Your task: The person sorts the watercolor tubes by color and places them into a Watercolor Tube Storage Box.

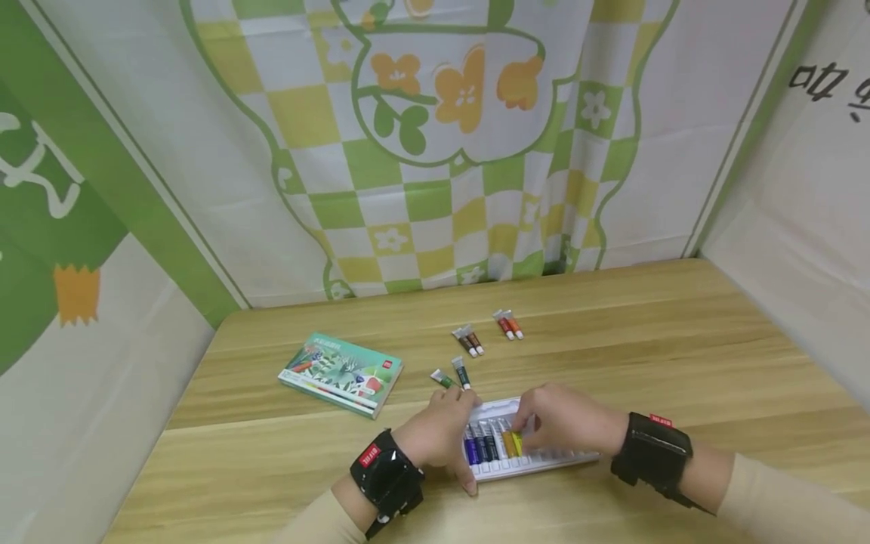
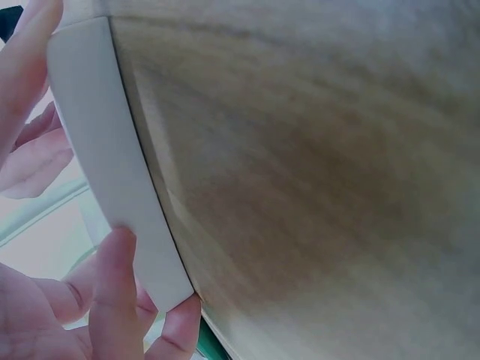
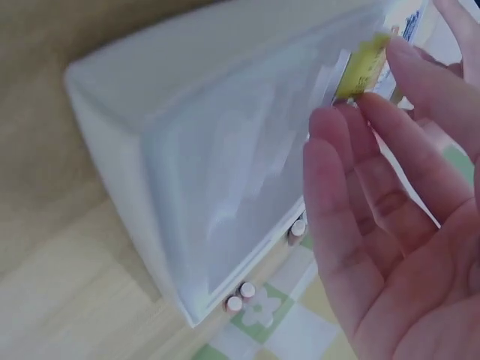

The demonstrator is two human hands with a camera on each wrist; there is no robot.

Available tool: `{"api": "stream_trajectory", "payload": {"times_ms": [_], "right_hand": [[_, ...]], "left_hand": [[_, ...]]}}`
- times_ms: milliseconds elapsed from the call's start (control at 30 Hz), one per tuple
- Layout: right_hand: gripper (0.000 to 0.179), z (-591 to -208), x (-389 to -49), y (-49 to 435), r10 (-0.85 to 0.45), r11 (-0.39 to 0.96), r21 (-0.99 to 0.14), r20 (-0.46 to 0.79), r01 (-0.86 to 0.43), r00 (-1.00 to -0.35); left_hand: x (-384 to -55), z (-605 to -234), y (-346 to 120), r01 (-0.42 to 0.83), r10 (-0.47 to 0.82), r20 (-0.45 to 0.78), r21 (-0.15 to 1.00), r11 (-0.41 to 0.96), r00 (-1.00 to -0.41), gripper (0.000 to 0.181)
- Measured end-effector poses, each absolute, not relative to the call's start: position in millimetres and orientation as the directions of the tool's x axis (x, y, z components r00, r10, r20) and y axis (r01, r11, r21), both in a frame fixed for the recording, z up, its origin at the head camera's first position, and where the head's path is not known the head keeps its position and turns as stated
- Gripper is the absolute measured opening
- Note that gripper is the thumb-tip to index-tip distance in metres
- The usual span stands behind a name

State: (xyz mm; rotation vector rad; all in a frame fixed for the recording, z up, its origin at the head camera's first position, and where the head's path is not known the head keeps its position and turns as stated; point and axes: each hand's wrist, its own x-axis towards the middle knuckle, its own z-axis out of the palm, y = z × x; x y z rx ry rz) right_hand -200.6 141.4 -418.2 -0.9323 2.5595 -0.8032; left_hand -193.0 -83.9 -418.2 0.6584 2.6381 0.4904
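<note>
One white tray [image 1: 499, 409] lies under our grip, at the lower middle of the frame.
We clamp its left end with our left hand [image 1: 438, 429], thumb at the near corner, while our right hand [image 1: 569, 418] pinches a yellow tube [image 3: 361, 69] inside the tray. Just beside it we see an ochre tube [image 1: 509, 444], and farther left in the row, a purple tube [image 1: 472, 451]. On the tabletop [image 1: 231, 468] above the tray, two green tubes [image 1: 461, 372] lie near our left hand; higher up rest two brownish tubes [image 1: 465, 342], and right of those a red tube [image 1: 504, 326] beside an orange tube [image 1: 513, 326]. An illustrated box [image 1: 343, 374] sits left of centre.
</note>
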Motion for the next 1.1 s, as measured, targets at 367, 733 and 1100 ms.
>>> {"api": "stream_trajectory", "payload": {"times_ms": [367, 733, 1100], "right_hand": [[0.022, -415.3, -208.9, 146.1, -0.699, 0.610, -0.605, -0.106, -0.513, -0.707], [0.016, -394.6, -256.5, 149.9, -0.658, 0.654, -0.530, -0.048, -0.539, -0.752], [0.030, -399.6, -334.6, 155.7, -0.501, 0.723, -0.592, -0.093, -0.357, -0.861]], "left_hand": [[-194.5, -419.8, -83.2, 0.372, 0.500, -0.280, 0.402, 0.836, -0.820, 0.115], [-194.5, -417.6, -83.3, 0.366, 0.493, -0.284, 0.397, 0.841, -0.823, 0.117], [-191.7, -416.8, -82.8, 0.390, 0.506, -0.262, 0.389, 0.835, -0.821, 0.115]]}}
